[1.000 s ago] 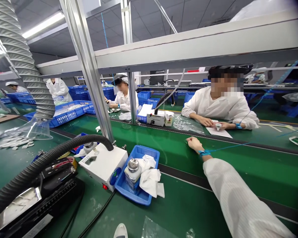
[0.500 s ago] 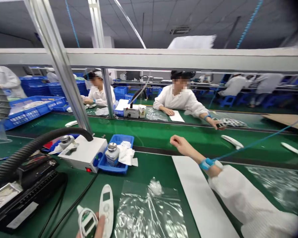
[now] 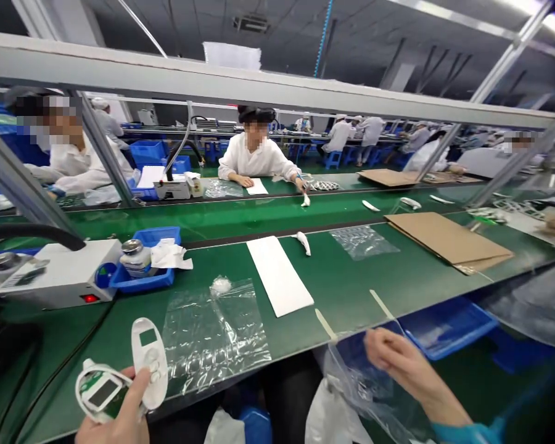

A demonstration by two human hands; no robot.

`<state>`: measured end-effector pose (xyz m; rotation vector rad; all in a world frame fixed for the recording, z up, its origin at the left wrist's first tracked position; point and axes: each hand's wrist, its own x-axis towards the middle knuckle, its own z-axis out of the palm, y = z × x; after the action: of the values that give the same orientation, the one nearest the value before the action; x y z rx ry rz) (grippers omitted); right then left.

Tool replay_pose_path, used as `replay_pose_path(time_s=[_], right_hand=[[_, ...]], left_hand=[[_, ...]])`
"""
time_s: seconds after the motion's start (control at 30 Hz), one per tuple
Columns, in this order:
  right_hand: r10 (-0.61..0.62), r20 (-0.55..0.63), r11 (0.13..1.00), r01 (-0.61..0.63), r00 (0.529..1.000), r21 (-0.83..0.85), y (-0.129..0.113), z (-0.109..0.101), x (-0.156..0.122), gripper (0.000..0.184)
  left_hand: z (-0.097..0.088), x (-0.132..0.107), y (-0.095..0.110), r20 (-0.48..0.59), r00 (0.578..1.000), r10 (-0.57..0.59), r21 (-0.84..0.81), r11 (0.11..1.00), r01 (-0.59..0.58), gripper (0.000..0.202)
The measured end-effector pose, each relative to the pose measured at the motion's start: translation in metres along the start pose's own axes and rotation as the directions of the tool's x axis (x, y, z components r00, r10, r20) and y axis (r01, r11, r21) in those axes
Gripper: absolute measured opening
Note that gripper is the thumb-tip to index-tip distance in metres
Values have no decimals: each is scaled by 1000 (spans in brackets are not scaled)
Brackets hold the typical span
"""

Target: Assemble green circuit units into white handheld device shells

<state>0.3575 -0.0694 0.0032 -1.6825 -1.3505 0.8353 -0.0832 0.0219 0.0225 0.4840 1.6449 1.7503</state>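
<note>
In the head view, the left hand (image 3: 120, 425) is closed around two pieces at the near left edge of the green workbench (image 3: 330, 280). One is an open ear-thermometer body (image 3: 102, 393), its circuit board and display exposed; the other is a white front cover (image 3: 151, 354) with a window and buttons, pinned by the thumb. They sit side by side, slightly apart at the top and not joined.

The right hand (image 3: 398, 364) hangs just past the bench edge, fingers curled, in front of a clear hanging bag (image 3: 351, 379); I cannot tell whether it grips anything. A blue bin (image 3: 448, 327) lies behind it.

Beside the left hand lies a flat clear bag (image 3: 217, 336), then a white sheet (image 3: 280, 277).

The step in hand looks like holding the separate parts; any next move calls for a steady left grip that lets neither slip.
</note>
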Motion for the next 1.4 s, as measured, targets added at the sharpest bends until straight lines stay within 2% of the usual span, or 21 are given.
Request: replay_pose_path(time_s=[0.07, 0.13, 0.2, 0.27, 0.3, 0.37, 0.47, 0.57, 0.67, 0.93, 1.13, 1.27, 1.4], right_hand=[[61, -55, 969, -73, 997, -237, 32, 2, -9, 36], [75, -100, 936, -105, 992, -335, 48, -1, -10, 28], [51, -108, 930, -87, 993, -358, 41, -4, -4, 26], [-18, -94, 935, -16, 995, -354, 15, 2, 8, 27], [-70, -73, 943, 42, 995, -330, -3, 11, 15, 26], [-199, -8, 952, 192, 980, -237, -40, 44, 30, 25], [-356, 203, 928, 370, 912, -33, -86, 117, 46, 19], [-443, 328, 892, 445, 834, 75, -106, 183, 55, 20], [-451, 366, 883, 467, 814, 51, -108, 214, 64, 19], [-386, 470, 876, 475, 794, -83, -105, 215, 73, 17], [-360, 406, 908, 415, 840, -54, -101, 222, 67, 17], [-402, 371, 900, 436, 837, -8, -101, 218, 62, 20], [-393, 355, 915, 398, 848, 63, -109, 210, 58, 22]], left_hand=[[0, -17, 0, -10, 995, -100, -11, 995, 100, 40], [-2, -29, -6, -16, 984, -180, 16, 983, 180, 43], [-8, -34, -19, 2, 979, -201, 53, 978, 201, 46], [-16, -37, -35, 33, 984, -175, 52, 983, 174, 47], [-20, -38, -42, 41, 986, -160, 43, 986, 159, 46], [-26, -41, -52, 65, 986, -156, 43, 987, 154, 46], [-31, -52, -58, 80, 982, -171, 68, 984, 166, 44], [-32, -64, -58, 80, 978, -195, 98, 977, 187, 41], [-33, -72, -57, 75, 977, -198, 118, 975, 189, 41], [-21, -75, -51, 84, 987, -137, 156, 980, 123, 39], [-6, -81, -48, 125, 986, -108, 150, 985, 89, 27], [-1, -84, -51, 133, 985, -105, 163, 983, 83, 24], [1, -87, -54, 136, 985, -106, 176, 981, 82, 23]])
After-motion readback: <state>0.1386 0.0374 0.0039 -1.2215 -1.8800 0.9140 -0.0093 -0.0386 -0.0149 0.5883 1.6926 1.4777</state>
